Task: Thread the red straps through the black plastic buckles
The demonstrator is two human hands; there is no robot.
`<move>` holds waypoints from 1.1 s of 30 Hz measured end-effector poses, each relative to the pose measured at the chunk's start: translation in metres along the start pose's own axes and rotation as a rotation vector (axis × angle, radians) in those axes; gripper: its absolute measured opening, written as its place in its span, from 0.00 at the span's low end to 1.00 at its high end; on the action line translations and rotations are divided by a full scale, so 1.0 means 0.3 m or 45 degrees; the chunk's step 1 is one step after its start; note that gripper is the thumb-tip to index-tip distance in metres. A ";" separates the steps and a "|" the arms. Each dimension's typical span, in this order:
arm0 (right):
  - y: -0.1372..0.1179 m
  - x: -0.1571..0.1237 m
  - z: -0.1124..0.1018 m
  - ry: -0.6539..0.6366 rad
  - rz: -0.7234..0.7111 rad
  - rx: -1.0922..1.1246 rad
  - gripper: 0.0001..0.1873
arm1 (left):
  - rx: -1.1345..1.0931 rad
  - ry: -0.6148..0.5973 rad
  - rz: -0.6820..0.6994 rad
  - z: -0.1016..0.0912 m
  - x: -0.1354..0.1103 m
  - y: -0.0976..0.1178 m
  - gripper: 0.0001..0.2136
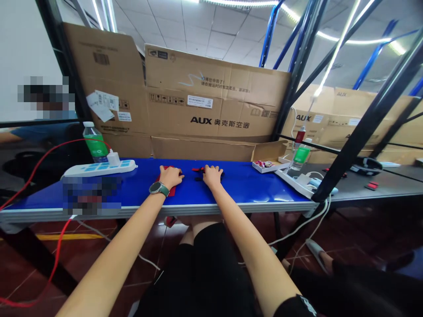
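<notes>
Left hand (171, 177): open, palm down, resting on a red cloth (172, 192). Right hand (212, 175): open, fingers spread, just beside a small red-and-black item (198, 170). Both on blue worktop (251, 189).

AUX, with the Chinese 奥克斯空调 ("AUX air conditioners") beside it, stands in bold black letters on a cardboard carton (220, 110) stacked at the back of the workspace. Above the brand, small printed Chinese lines are too blurred to read in full, and a white sticker (200, 101) carries fine print. A barcode (101, 58) marks a second carton (105, 79) at left. AUX appears again, twice, on a third carton (333, 116) at right. Pale lettering on a black sleeve (302, 307) is cut off and unreadable, and a wristwatch face (155, 188) is too small to read.
</notes>
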State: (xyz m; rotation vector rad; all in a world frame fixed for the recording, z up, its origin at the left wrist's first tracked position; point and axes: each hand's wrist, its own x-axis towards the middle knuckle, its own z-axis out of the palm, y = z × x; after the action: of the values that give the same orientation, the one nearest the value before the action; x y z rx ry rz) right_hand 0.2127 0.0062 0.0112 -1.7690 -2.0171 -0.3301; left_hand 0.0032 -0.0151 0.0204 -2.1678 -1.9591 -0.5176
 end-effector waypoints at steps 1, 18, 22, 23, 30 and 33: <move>0.002 0.003 0.004 -0.011 0.002 0.007 0.17 | 0.008 -0.024 0.001 0.005 0.002 -0.006 0.13; 0.032 0.062 -0.032 0.161 -0.237 0.636 0.19 | -0.146 0.367 0.421 -0.040 -0.007 0.047 0.34; 0.026 0.058 -0.022 0.066 -0.357 0.754 0.18 | -0.169 0.353 0.642 -0.052 -0.017 0.066 0.29; 0.024 0.055 -0.021 0.045 -0.377 0.783 0.17 | -0.179 0.338 0.675 -0.050 -0.015 0.066 0.26; 0.030 0.038 -0.018 0.003 -0.455 0.966 0.17 | -0.222 0.273 0.655 -0.034 0.001 0.055 0.17; 0.031 0.038 -0.016 -0.010 -0.450 0.978 0.17 | -0.222 0.236 0.633 -0.033 0.000 0.059 0.16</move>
State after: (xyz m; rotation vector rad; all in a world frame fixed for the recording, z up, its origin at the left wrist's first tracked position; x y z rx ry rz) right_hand 0.2217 0.0153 0.0198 -0.9478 -2.0592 0.3212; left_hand 0.0193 -0.0209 0.0314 -2.4858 -1.2563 -0.7844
